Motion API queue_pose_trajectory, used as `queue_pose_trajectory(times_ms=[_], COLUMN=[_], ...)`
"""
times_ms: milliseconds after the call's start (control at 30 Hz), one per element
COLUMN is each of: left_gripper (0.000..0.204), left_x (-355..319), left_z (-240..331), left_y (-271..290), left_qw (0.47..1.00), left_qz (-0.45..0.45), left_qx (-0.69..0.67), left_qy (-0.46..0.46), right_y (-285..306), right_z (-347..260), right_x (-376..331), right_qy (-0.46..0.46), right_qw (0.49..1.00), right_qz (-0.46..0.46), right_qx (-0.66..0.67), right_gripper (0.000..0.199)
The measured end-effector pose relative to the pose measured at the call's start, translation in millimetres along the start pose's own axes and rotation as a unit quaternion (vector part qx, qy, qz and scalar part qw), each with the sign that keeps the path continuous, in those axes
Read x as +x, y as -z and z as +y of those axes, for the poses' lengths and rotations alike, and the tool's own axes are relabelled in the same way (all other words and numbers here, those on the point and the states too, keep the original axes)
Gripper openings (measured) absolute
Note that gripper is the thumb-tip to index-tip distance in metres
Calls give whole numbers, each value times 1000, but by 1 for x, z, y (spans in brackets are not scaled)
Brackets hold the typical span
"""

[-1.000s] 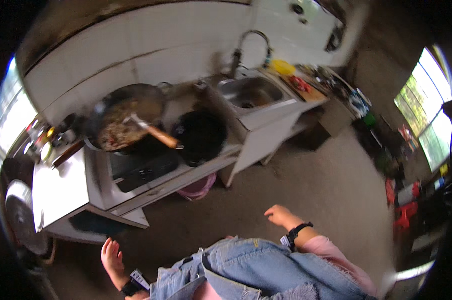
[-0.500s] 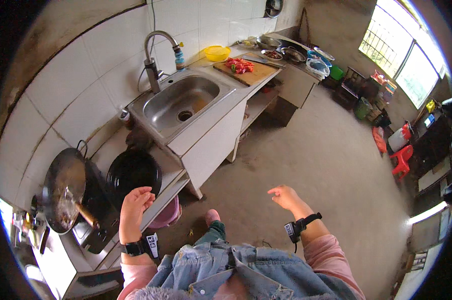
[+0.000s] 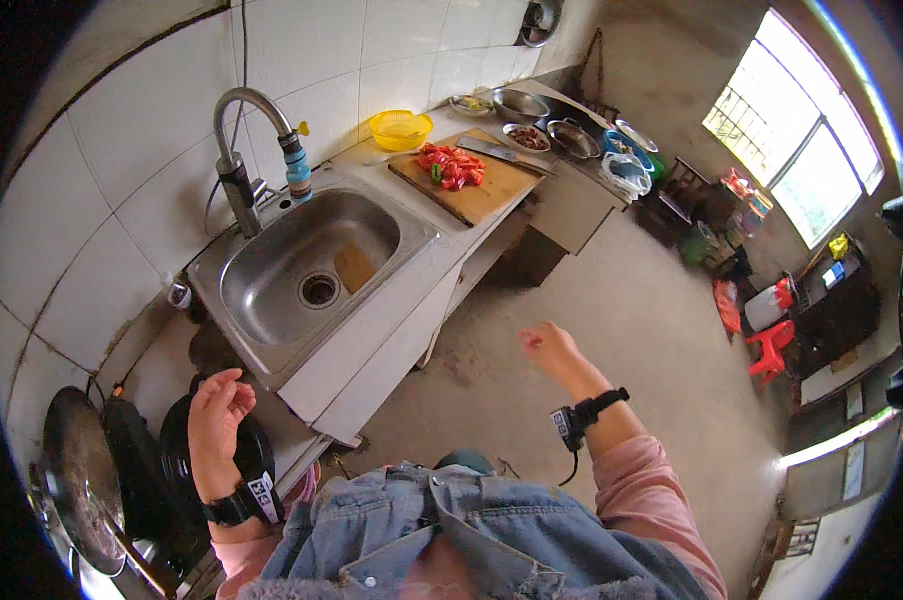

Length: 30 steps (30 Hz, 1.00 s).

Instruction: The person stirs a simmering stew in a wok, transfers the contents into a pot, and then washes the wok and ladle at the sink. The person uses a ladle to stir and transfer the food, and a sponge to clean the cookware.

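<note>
My left hand [image 3: 220,407] is raised over a black round pan or lid [image 3: 178,435], below the near corner of the sink. Its fingers are loosely bent and a little apart, with nothing in them. Above the bare floor, my right hand [image 3: 551,350] hangs with its fingers curled in and slightly blurred; no object shows in it. The stainless sink [image 3: 256,292] lies ahead on the left, under a curved tap [image 3: 241,165] with a blue fitting. Beyond it, chopped red peppers [image 3: 456,165] and a cleaver [image 3: 486,148] rest on a wooden cutting board [image 3: 491,200].
A wok [image 3: 71,480] with a long-handled utensil stands at the lower left. A yellow basket [image 3: 401,130] sits behind the board. Metal bowls and a dish of dark food [image 3: 526,138] fill the far counter. A red plastic stool [image 3: 771,350] stands at the right.
My view has moved forward along the counter, so the sink and board appear nearer and the wok slips toward the lower left edge. Both hands stay raised; my right fingers have curled in more.
</note>
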<state>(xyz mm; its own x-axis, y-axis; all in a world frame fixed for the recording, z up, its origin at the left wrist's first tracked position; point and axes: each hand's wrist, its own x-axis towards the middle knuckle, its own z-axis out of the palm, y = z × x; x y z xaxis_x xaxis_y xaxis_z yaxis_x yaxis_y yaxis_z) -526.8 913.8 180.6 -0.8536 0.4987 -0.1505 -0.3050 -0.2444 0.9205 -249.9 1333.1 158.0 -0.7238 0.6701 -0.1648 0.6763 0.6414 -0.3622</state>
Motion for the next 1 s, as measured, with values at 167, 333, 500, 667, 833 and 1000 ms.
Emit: queue_pose_trajectory(times_ms=[167,333,500,667,833,1000], left_gripper=[21,26,21,21,20,18], left_x=[8,1,-6,-34,-63,-76], left_z=[-9,-19,-23,-32,-49,-59], left_y=[-3,-22,-69,-102,-120,-135], left_qw=[996,967,926,902,876,854], left_qz=[92,249,372,417,469,503], left_qx=[18,5,-12,-41,-37,-38], left_qy=[-14,-59,-71,-102,-104,-128], right_y=[6,30,44,58,53,37], right_z=[17,16,11,-22,-42,-42], right_x=[126,265,366,436,465,471], right_qy=[139,271,292,367,462,480], right_qw=[985,959,955,914,819,795], right_qz=[37,79,25,-33,-32,-23], right_qx=[92,8,-30,-167,-339,-371], right_gripper=[29,33,38,49,68,66])
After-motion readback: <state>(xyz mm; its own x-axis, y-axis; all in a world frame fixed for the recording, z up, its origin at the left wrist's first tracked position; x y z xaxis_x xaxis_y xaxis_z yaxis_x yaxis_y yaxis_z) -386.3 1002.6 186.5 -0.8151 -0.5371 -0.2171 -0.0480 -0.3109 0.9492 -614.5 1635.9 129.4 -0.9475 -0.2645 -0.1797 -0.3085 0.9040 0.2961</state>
